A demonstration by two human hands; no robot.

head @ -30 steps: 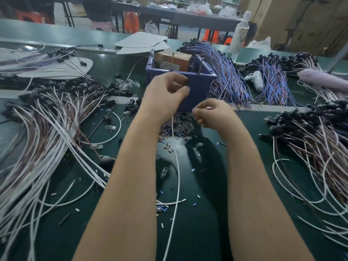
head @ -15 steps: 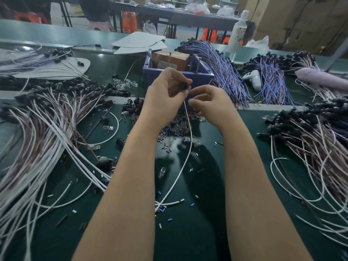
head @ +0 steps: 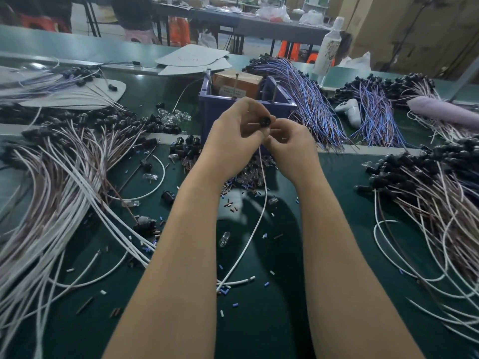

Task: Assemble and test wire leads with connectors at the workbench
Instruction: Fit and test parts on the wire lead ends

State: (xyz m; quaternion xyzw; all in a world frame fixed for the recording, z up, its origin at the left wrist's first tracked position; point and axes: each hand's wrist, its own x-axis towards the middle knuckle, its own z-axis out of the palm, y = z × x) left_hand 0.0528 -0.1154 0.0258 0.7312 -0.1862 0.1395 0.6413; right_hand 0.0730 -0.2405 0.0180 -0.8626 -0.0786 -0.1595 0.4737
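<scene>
My left hand (head: pixel 234 137) is raised over the middle of the green bench and pinches a small black connector (head: pixel 265 121) between thumb and fingers. My right hand (head: pixel 290 142) is pressed up against it, its fingertips curled at the connector's right side; what they pinch is hidden. A white wire lead (head: pixel 255 224) hangs from between the hands and curves down to the mat, ending near loose blue bits. A heap of small clear bulbs and parts (head: pixel 252 172) lies just below the hands.
A blue bin (head: pixel 207 110) holding an orange box stands right behind the hands. Large bundles of white and brown leads (head: pixel 59 182) lie left, more (head: pixel 438 193) right. Blue-purple leads (head: pixel 311 107) fan out behind. A white bottle (head: pixel 329 45) stands far right.
My right hand has come up from the parts heap and closed against my left hand at the connector. The white lead now hangs in a curve instead of straight.
</scene>
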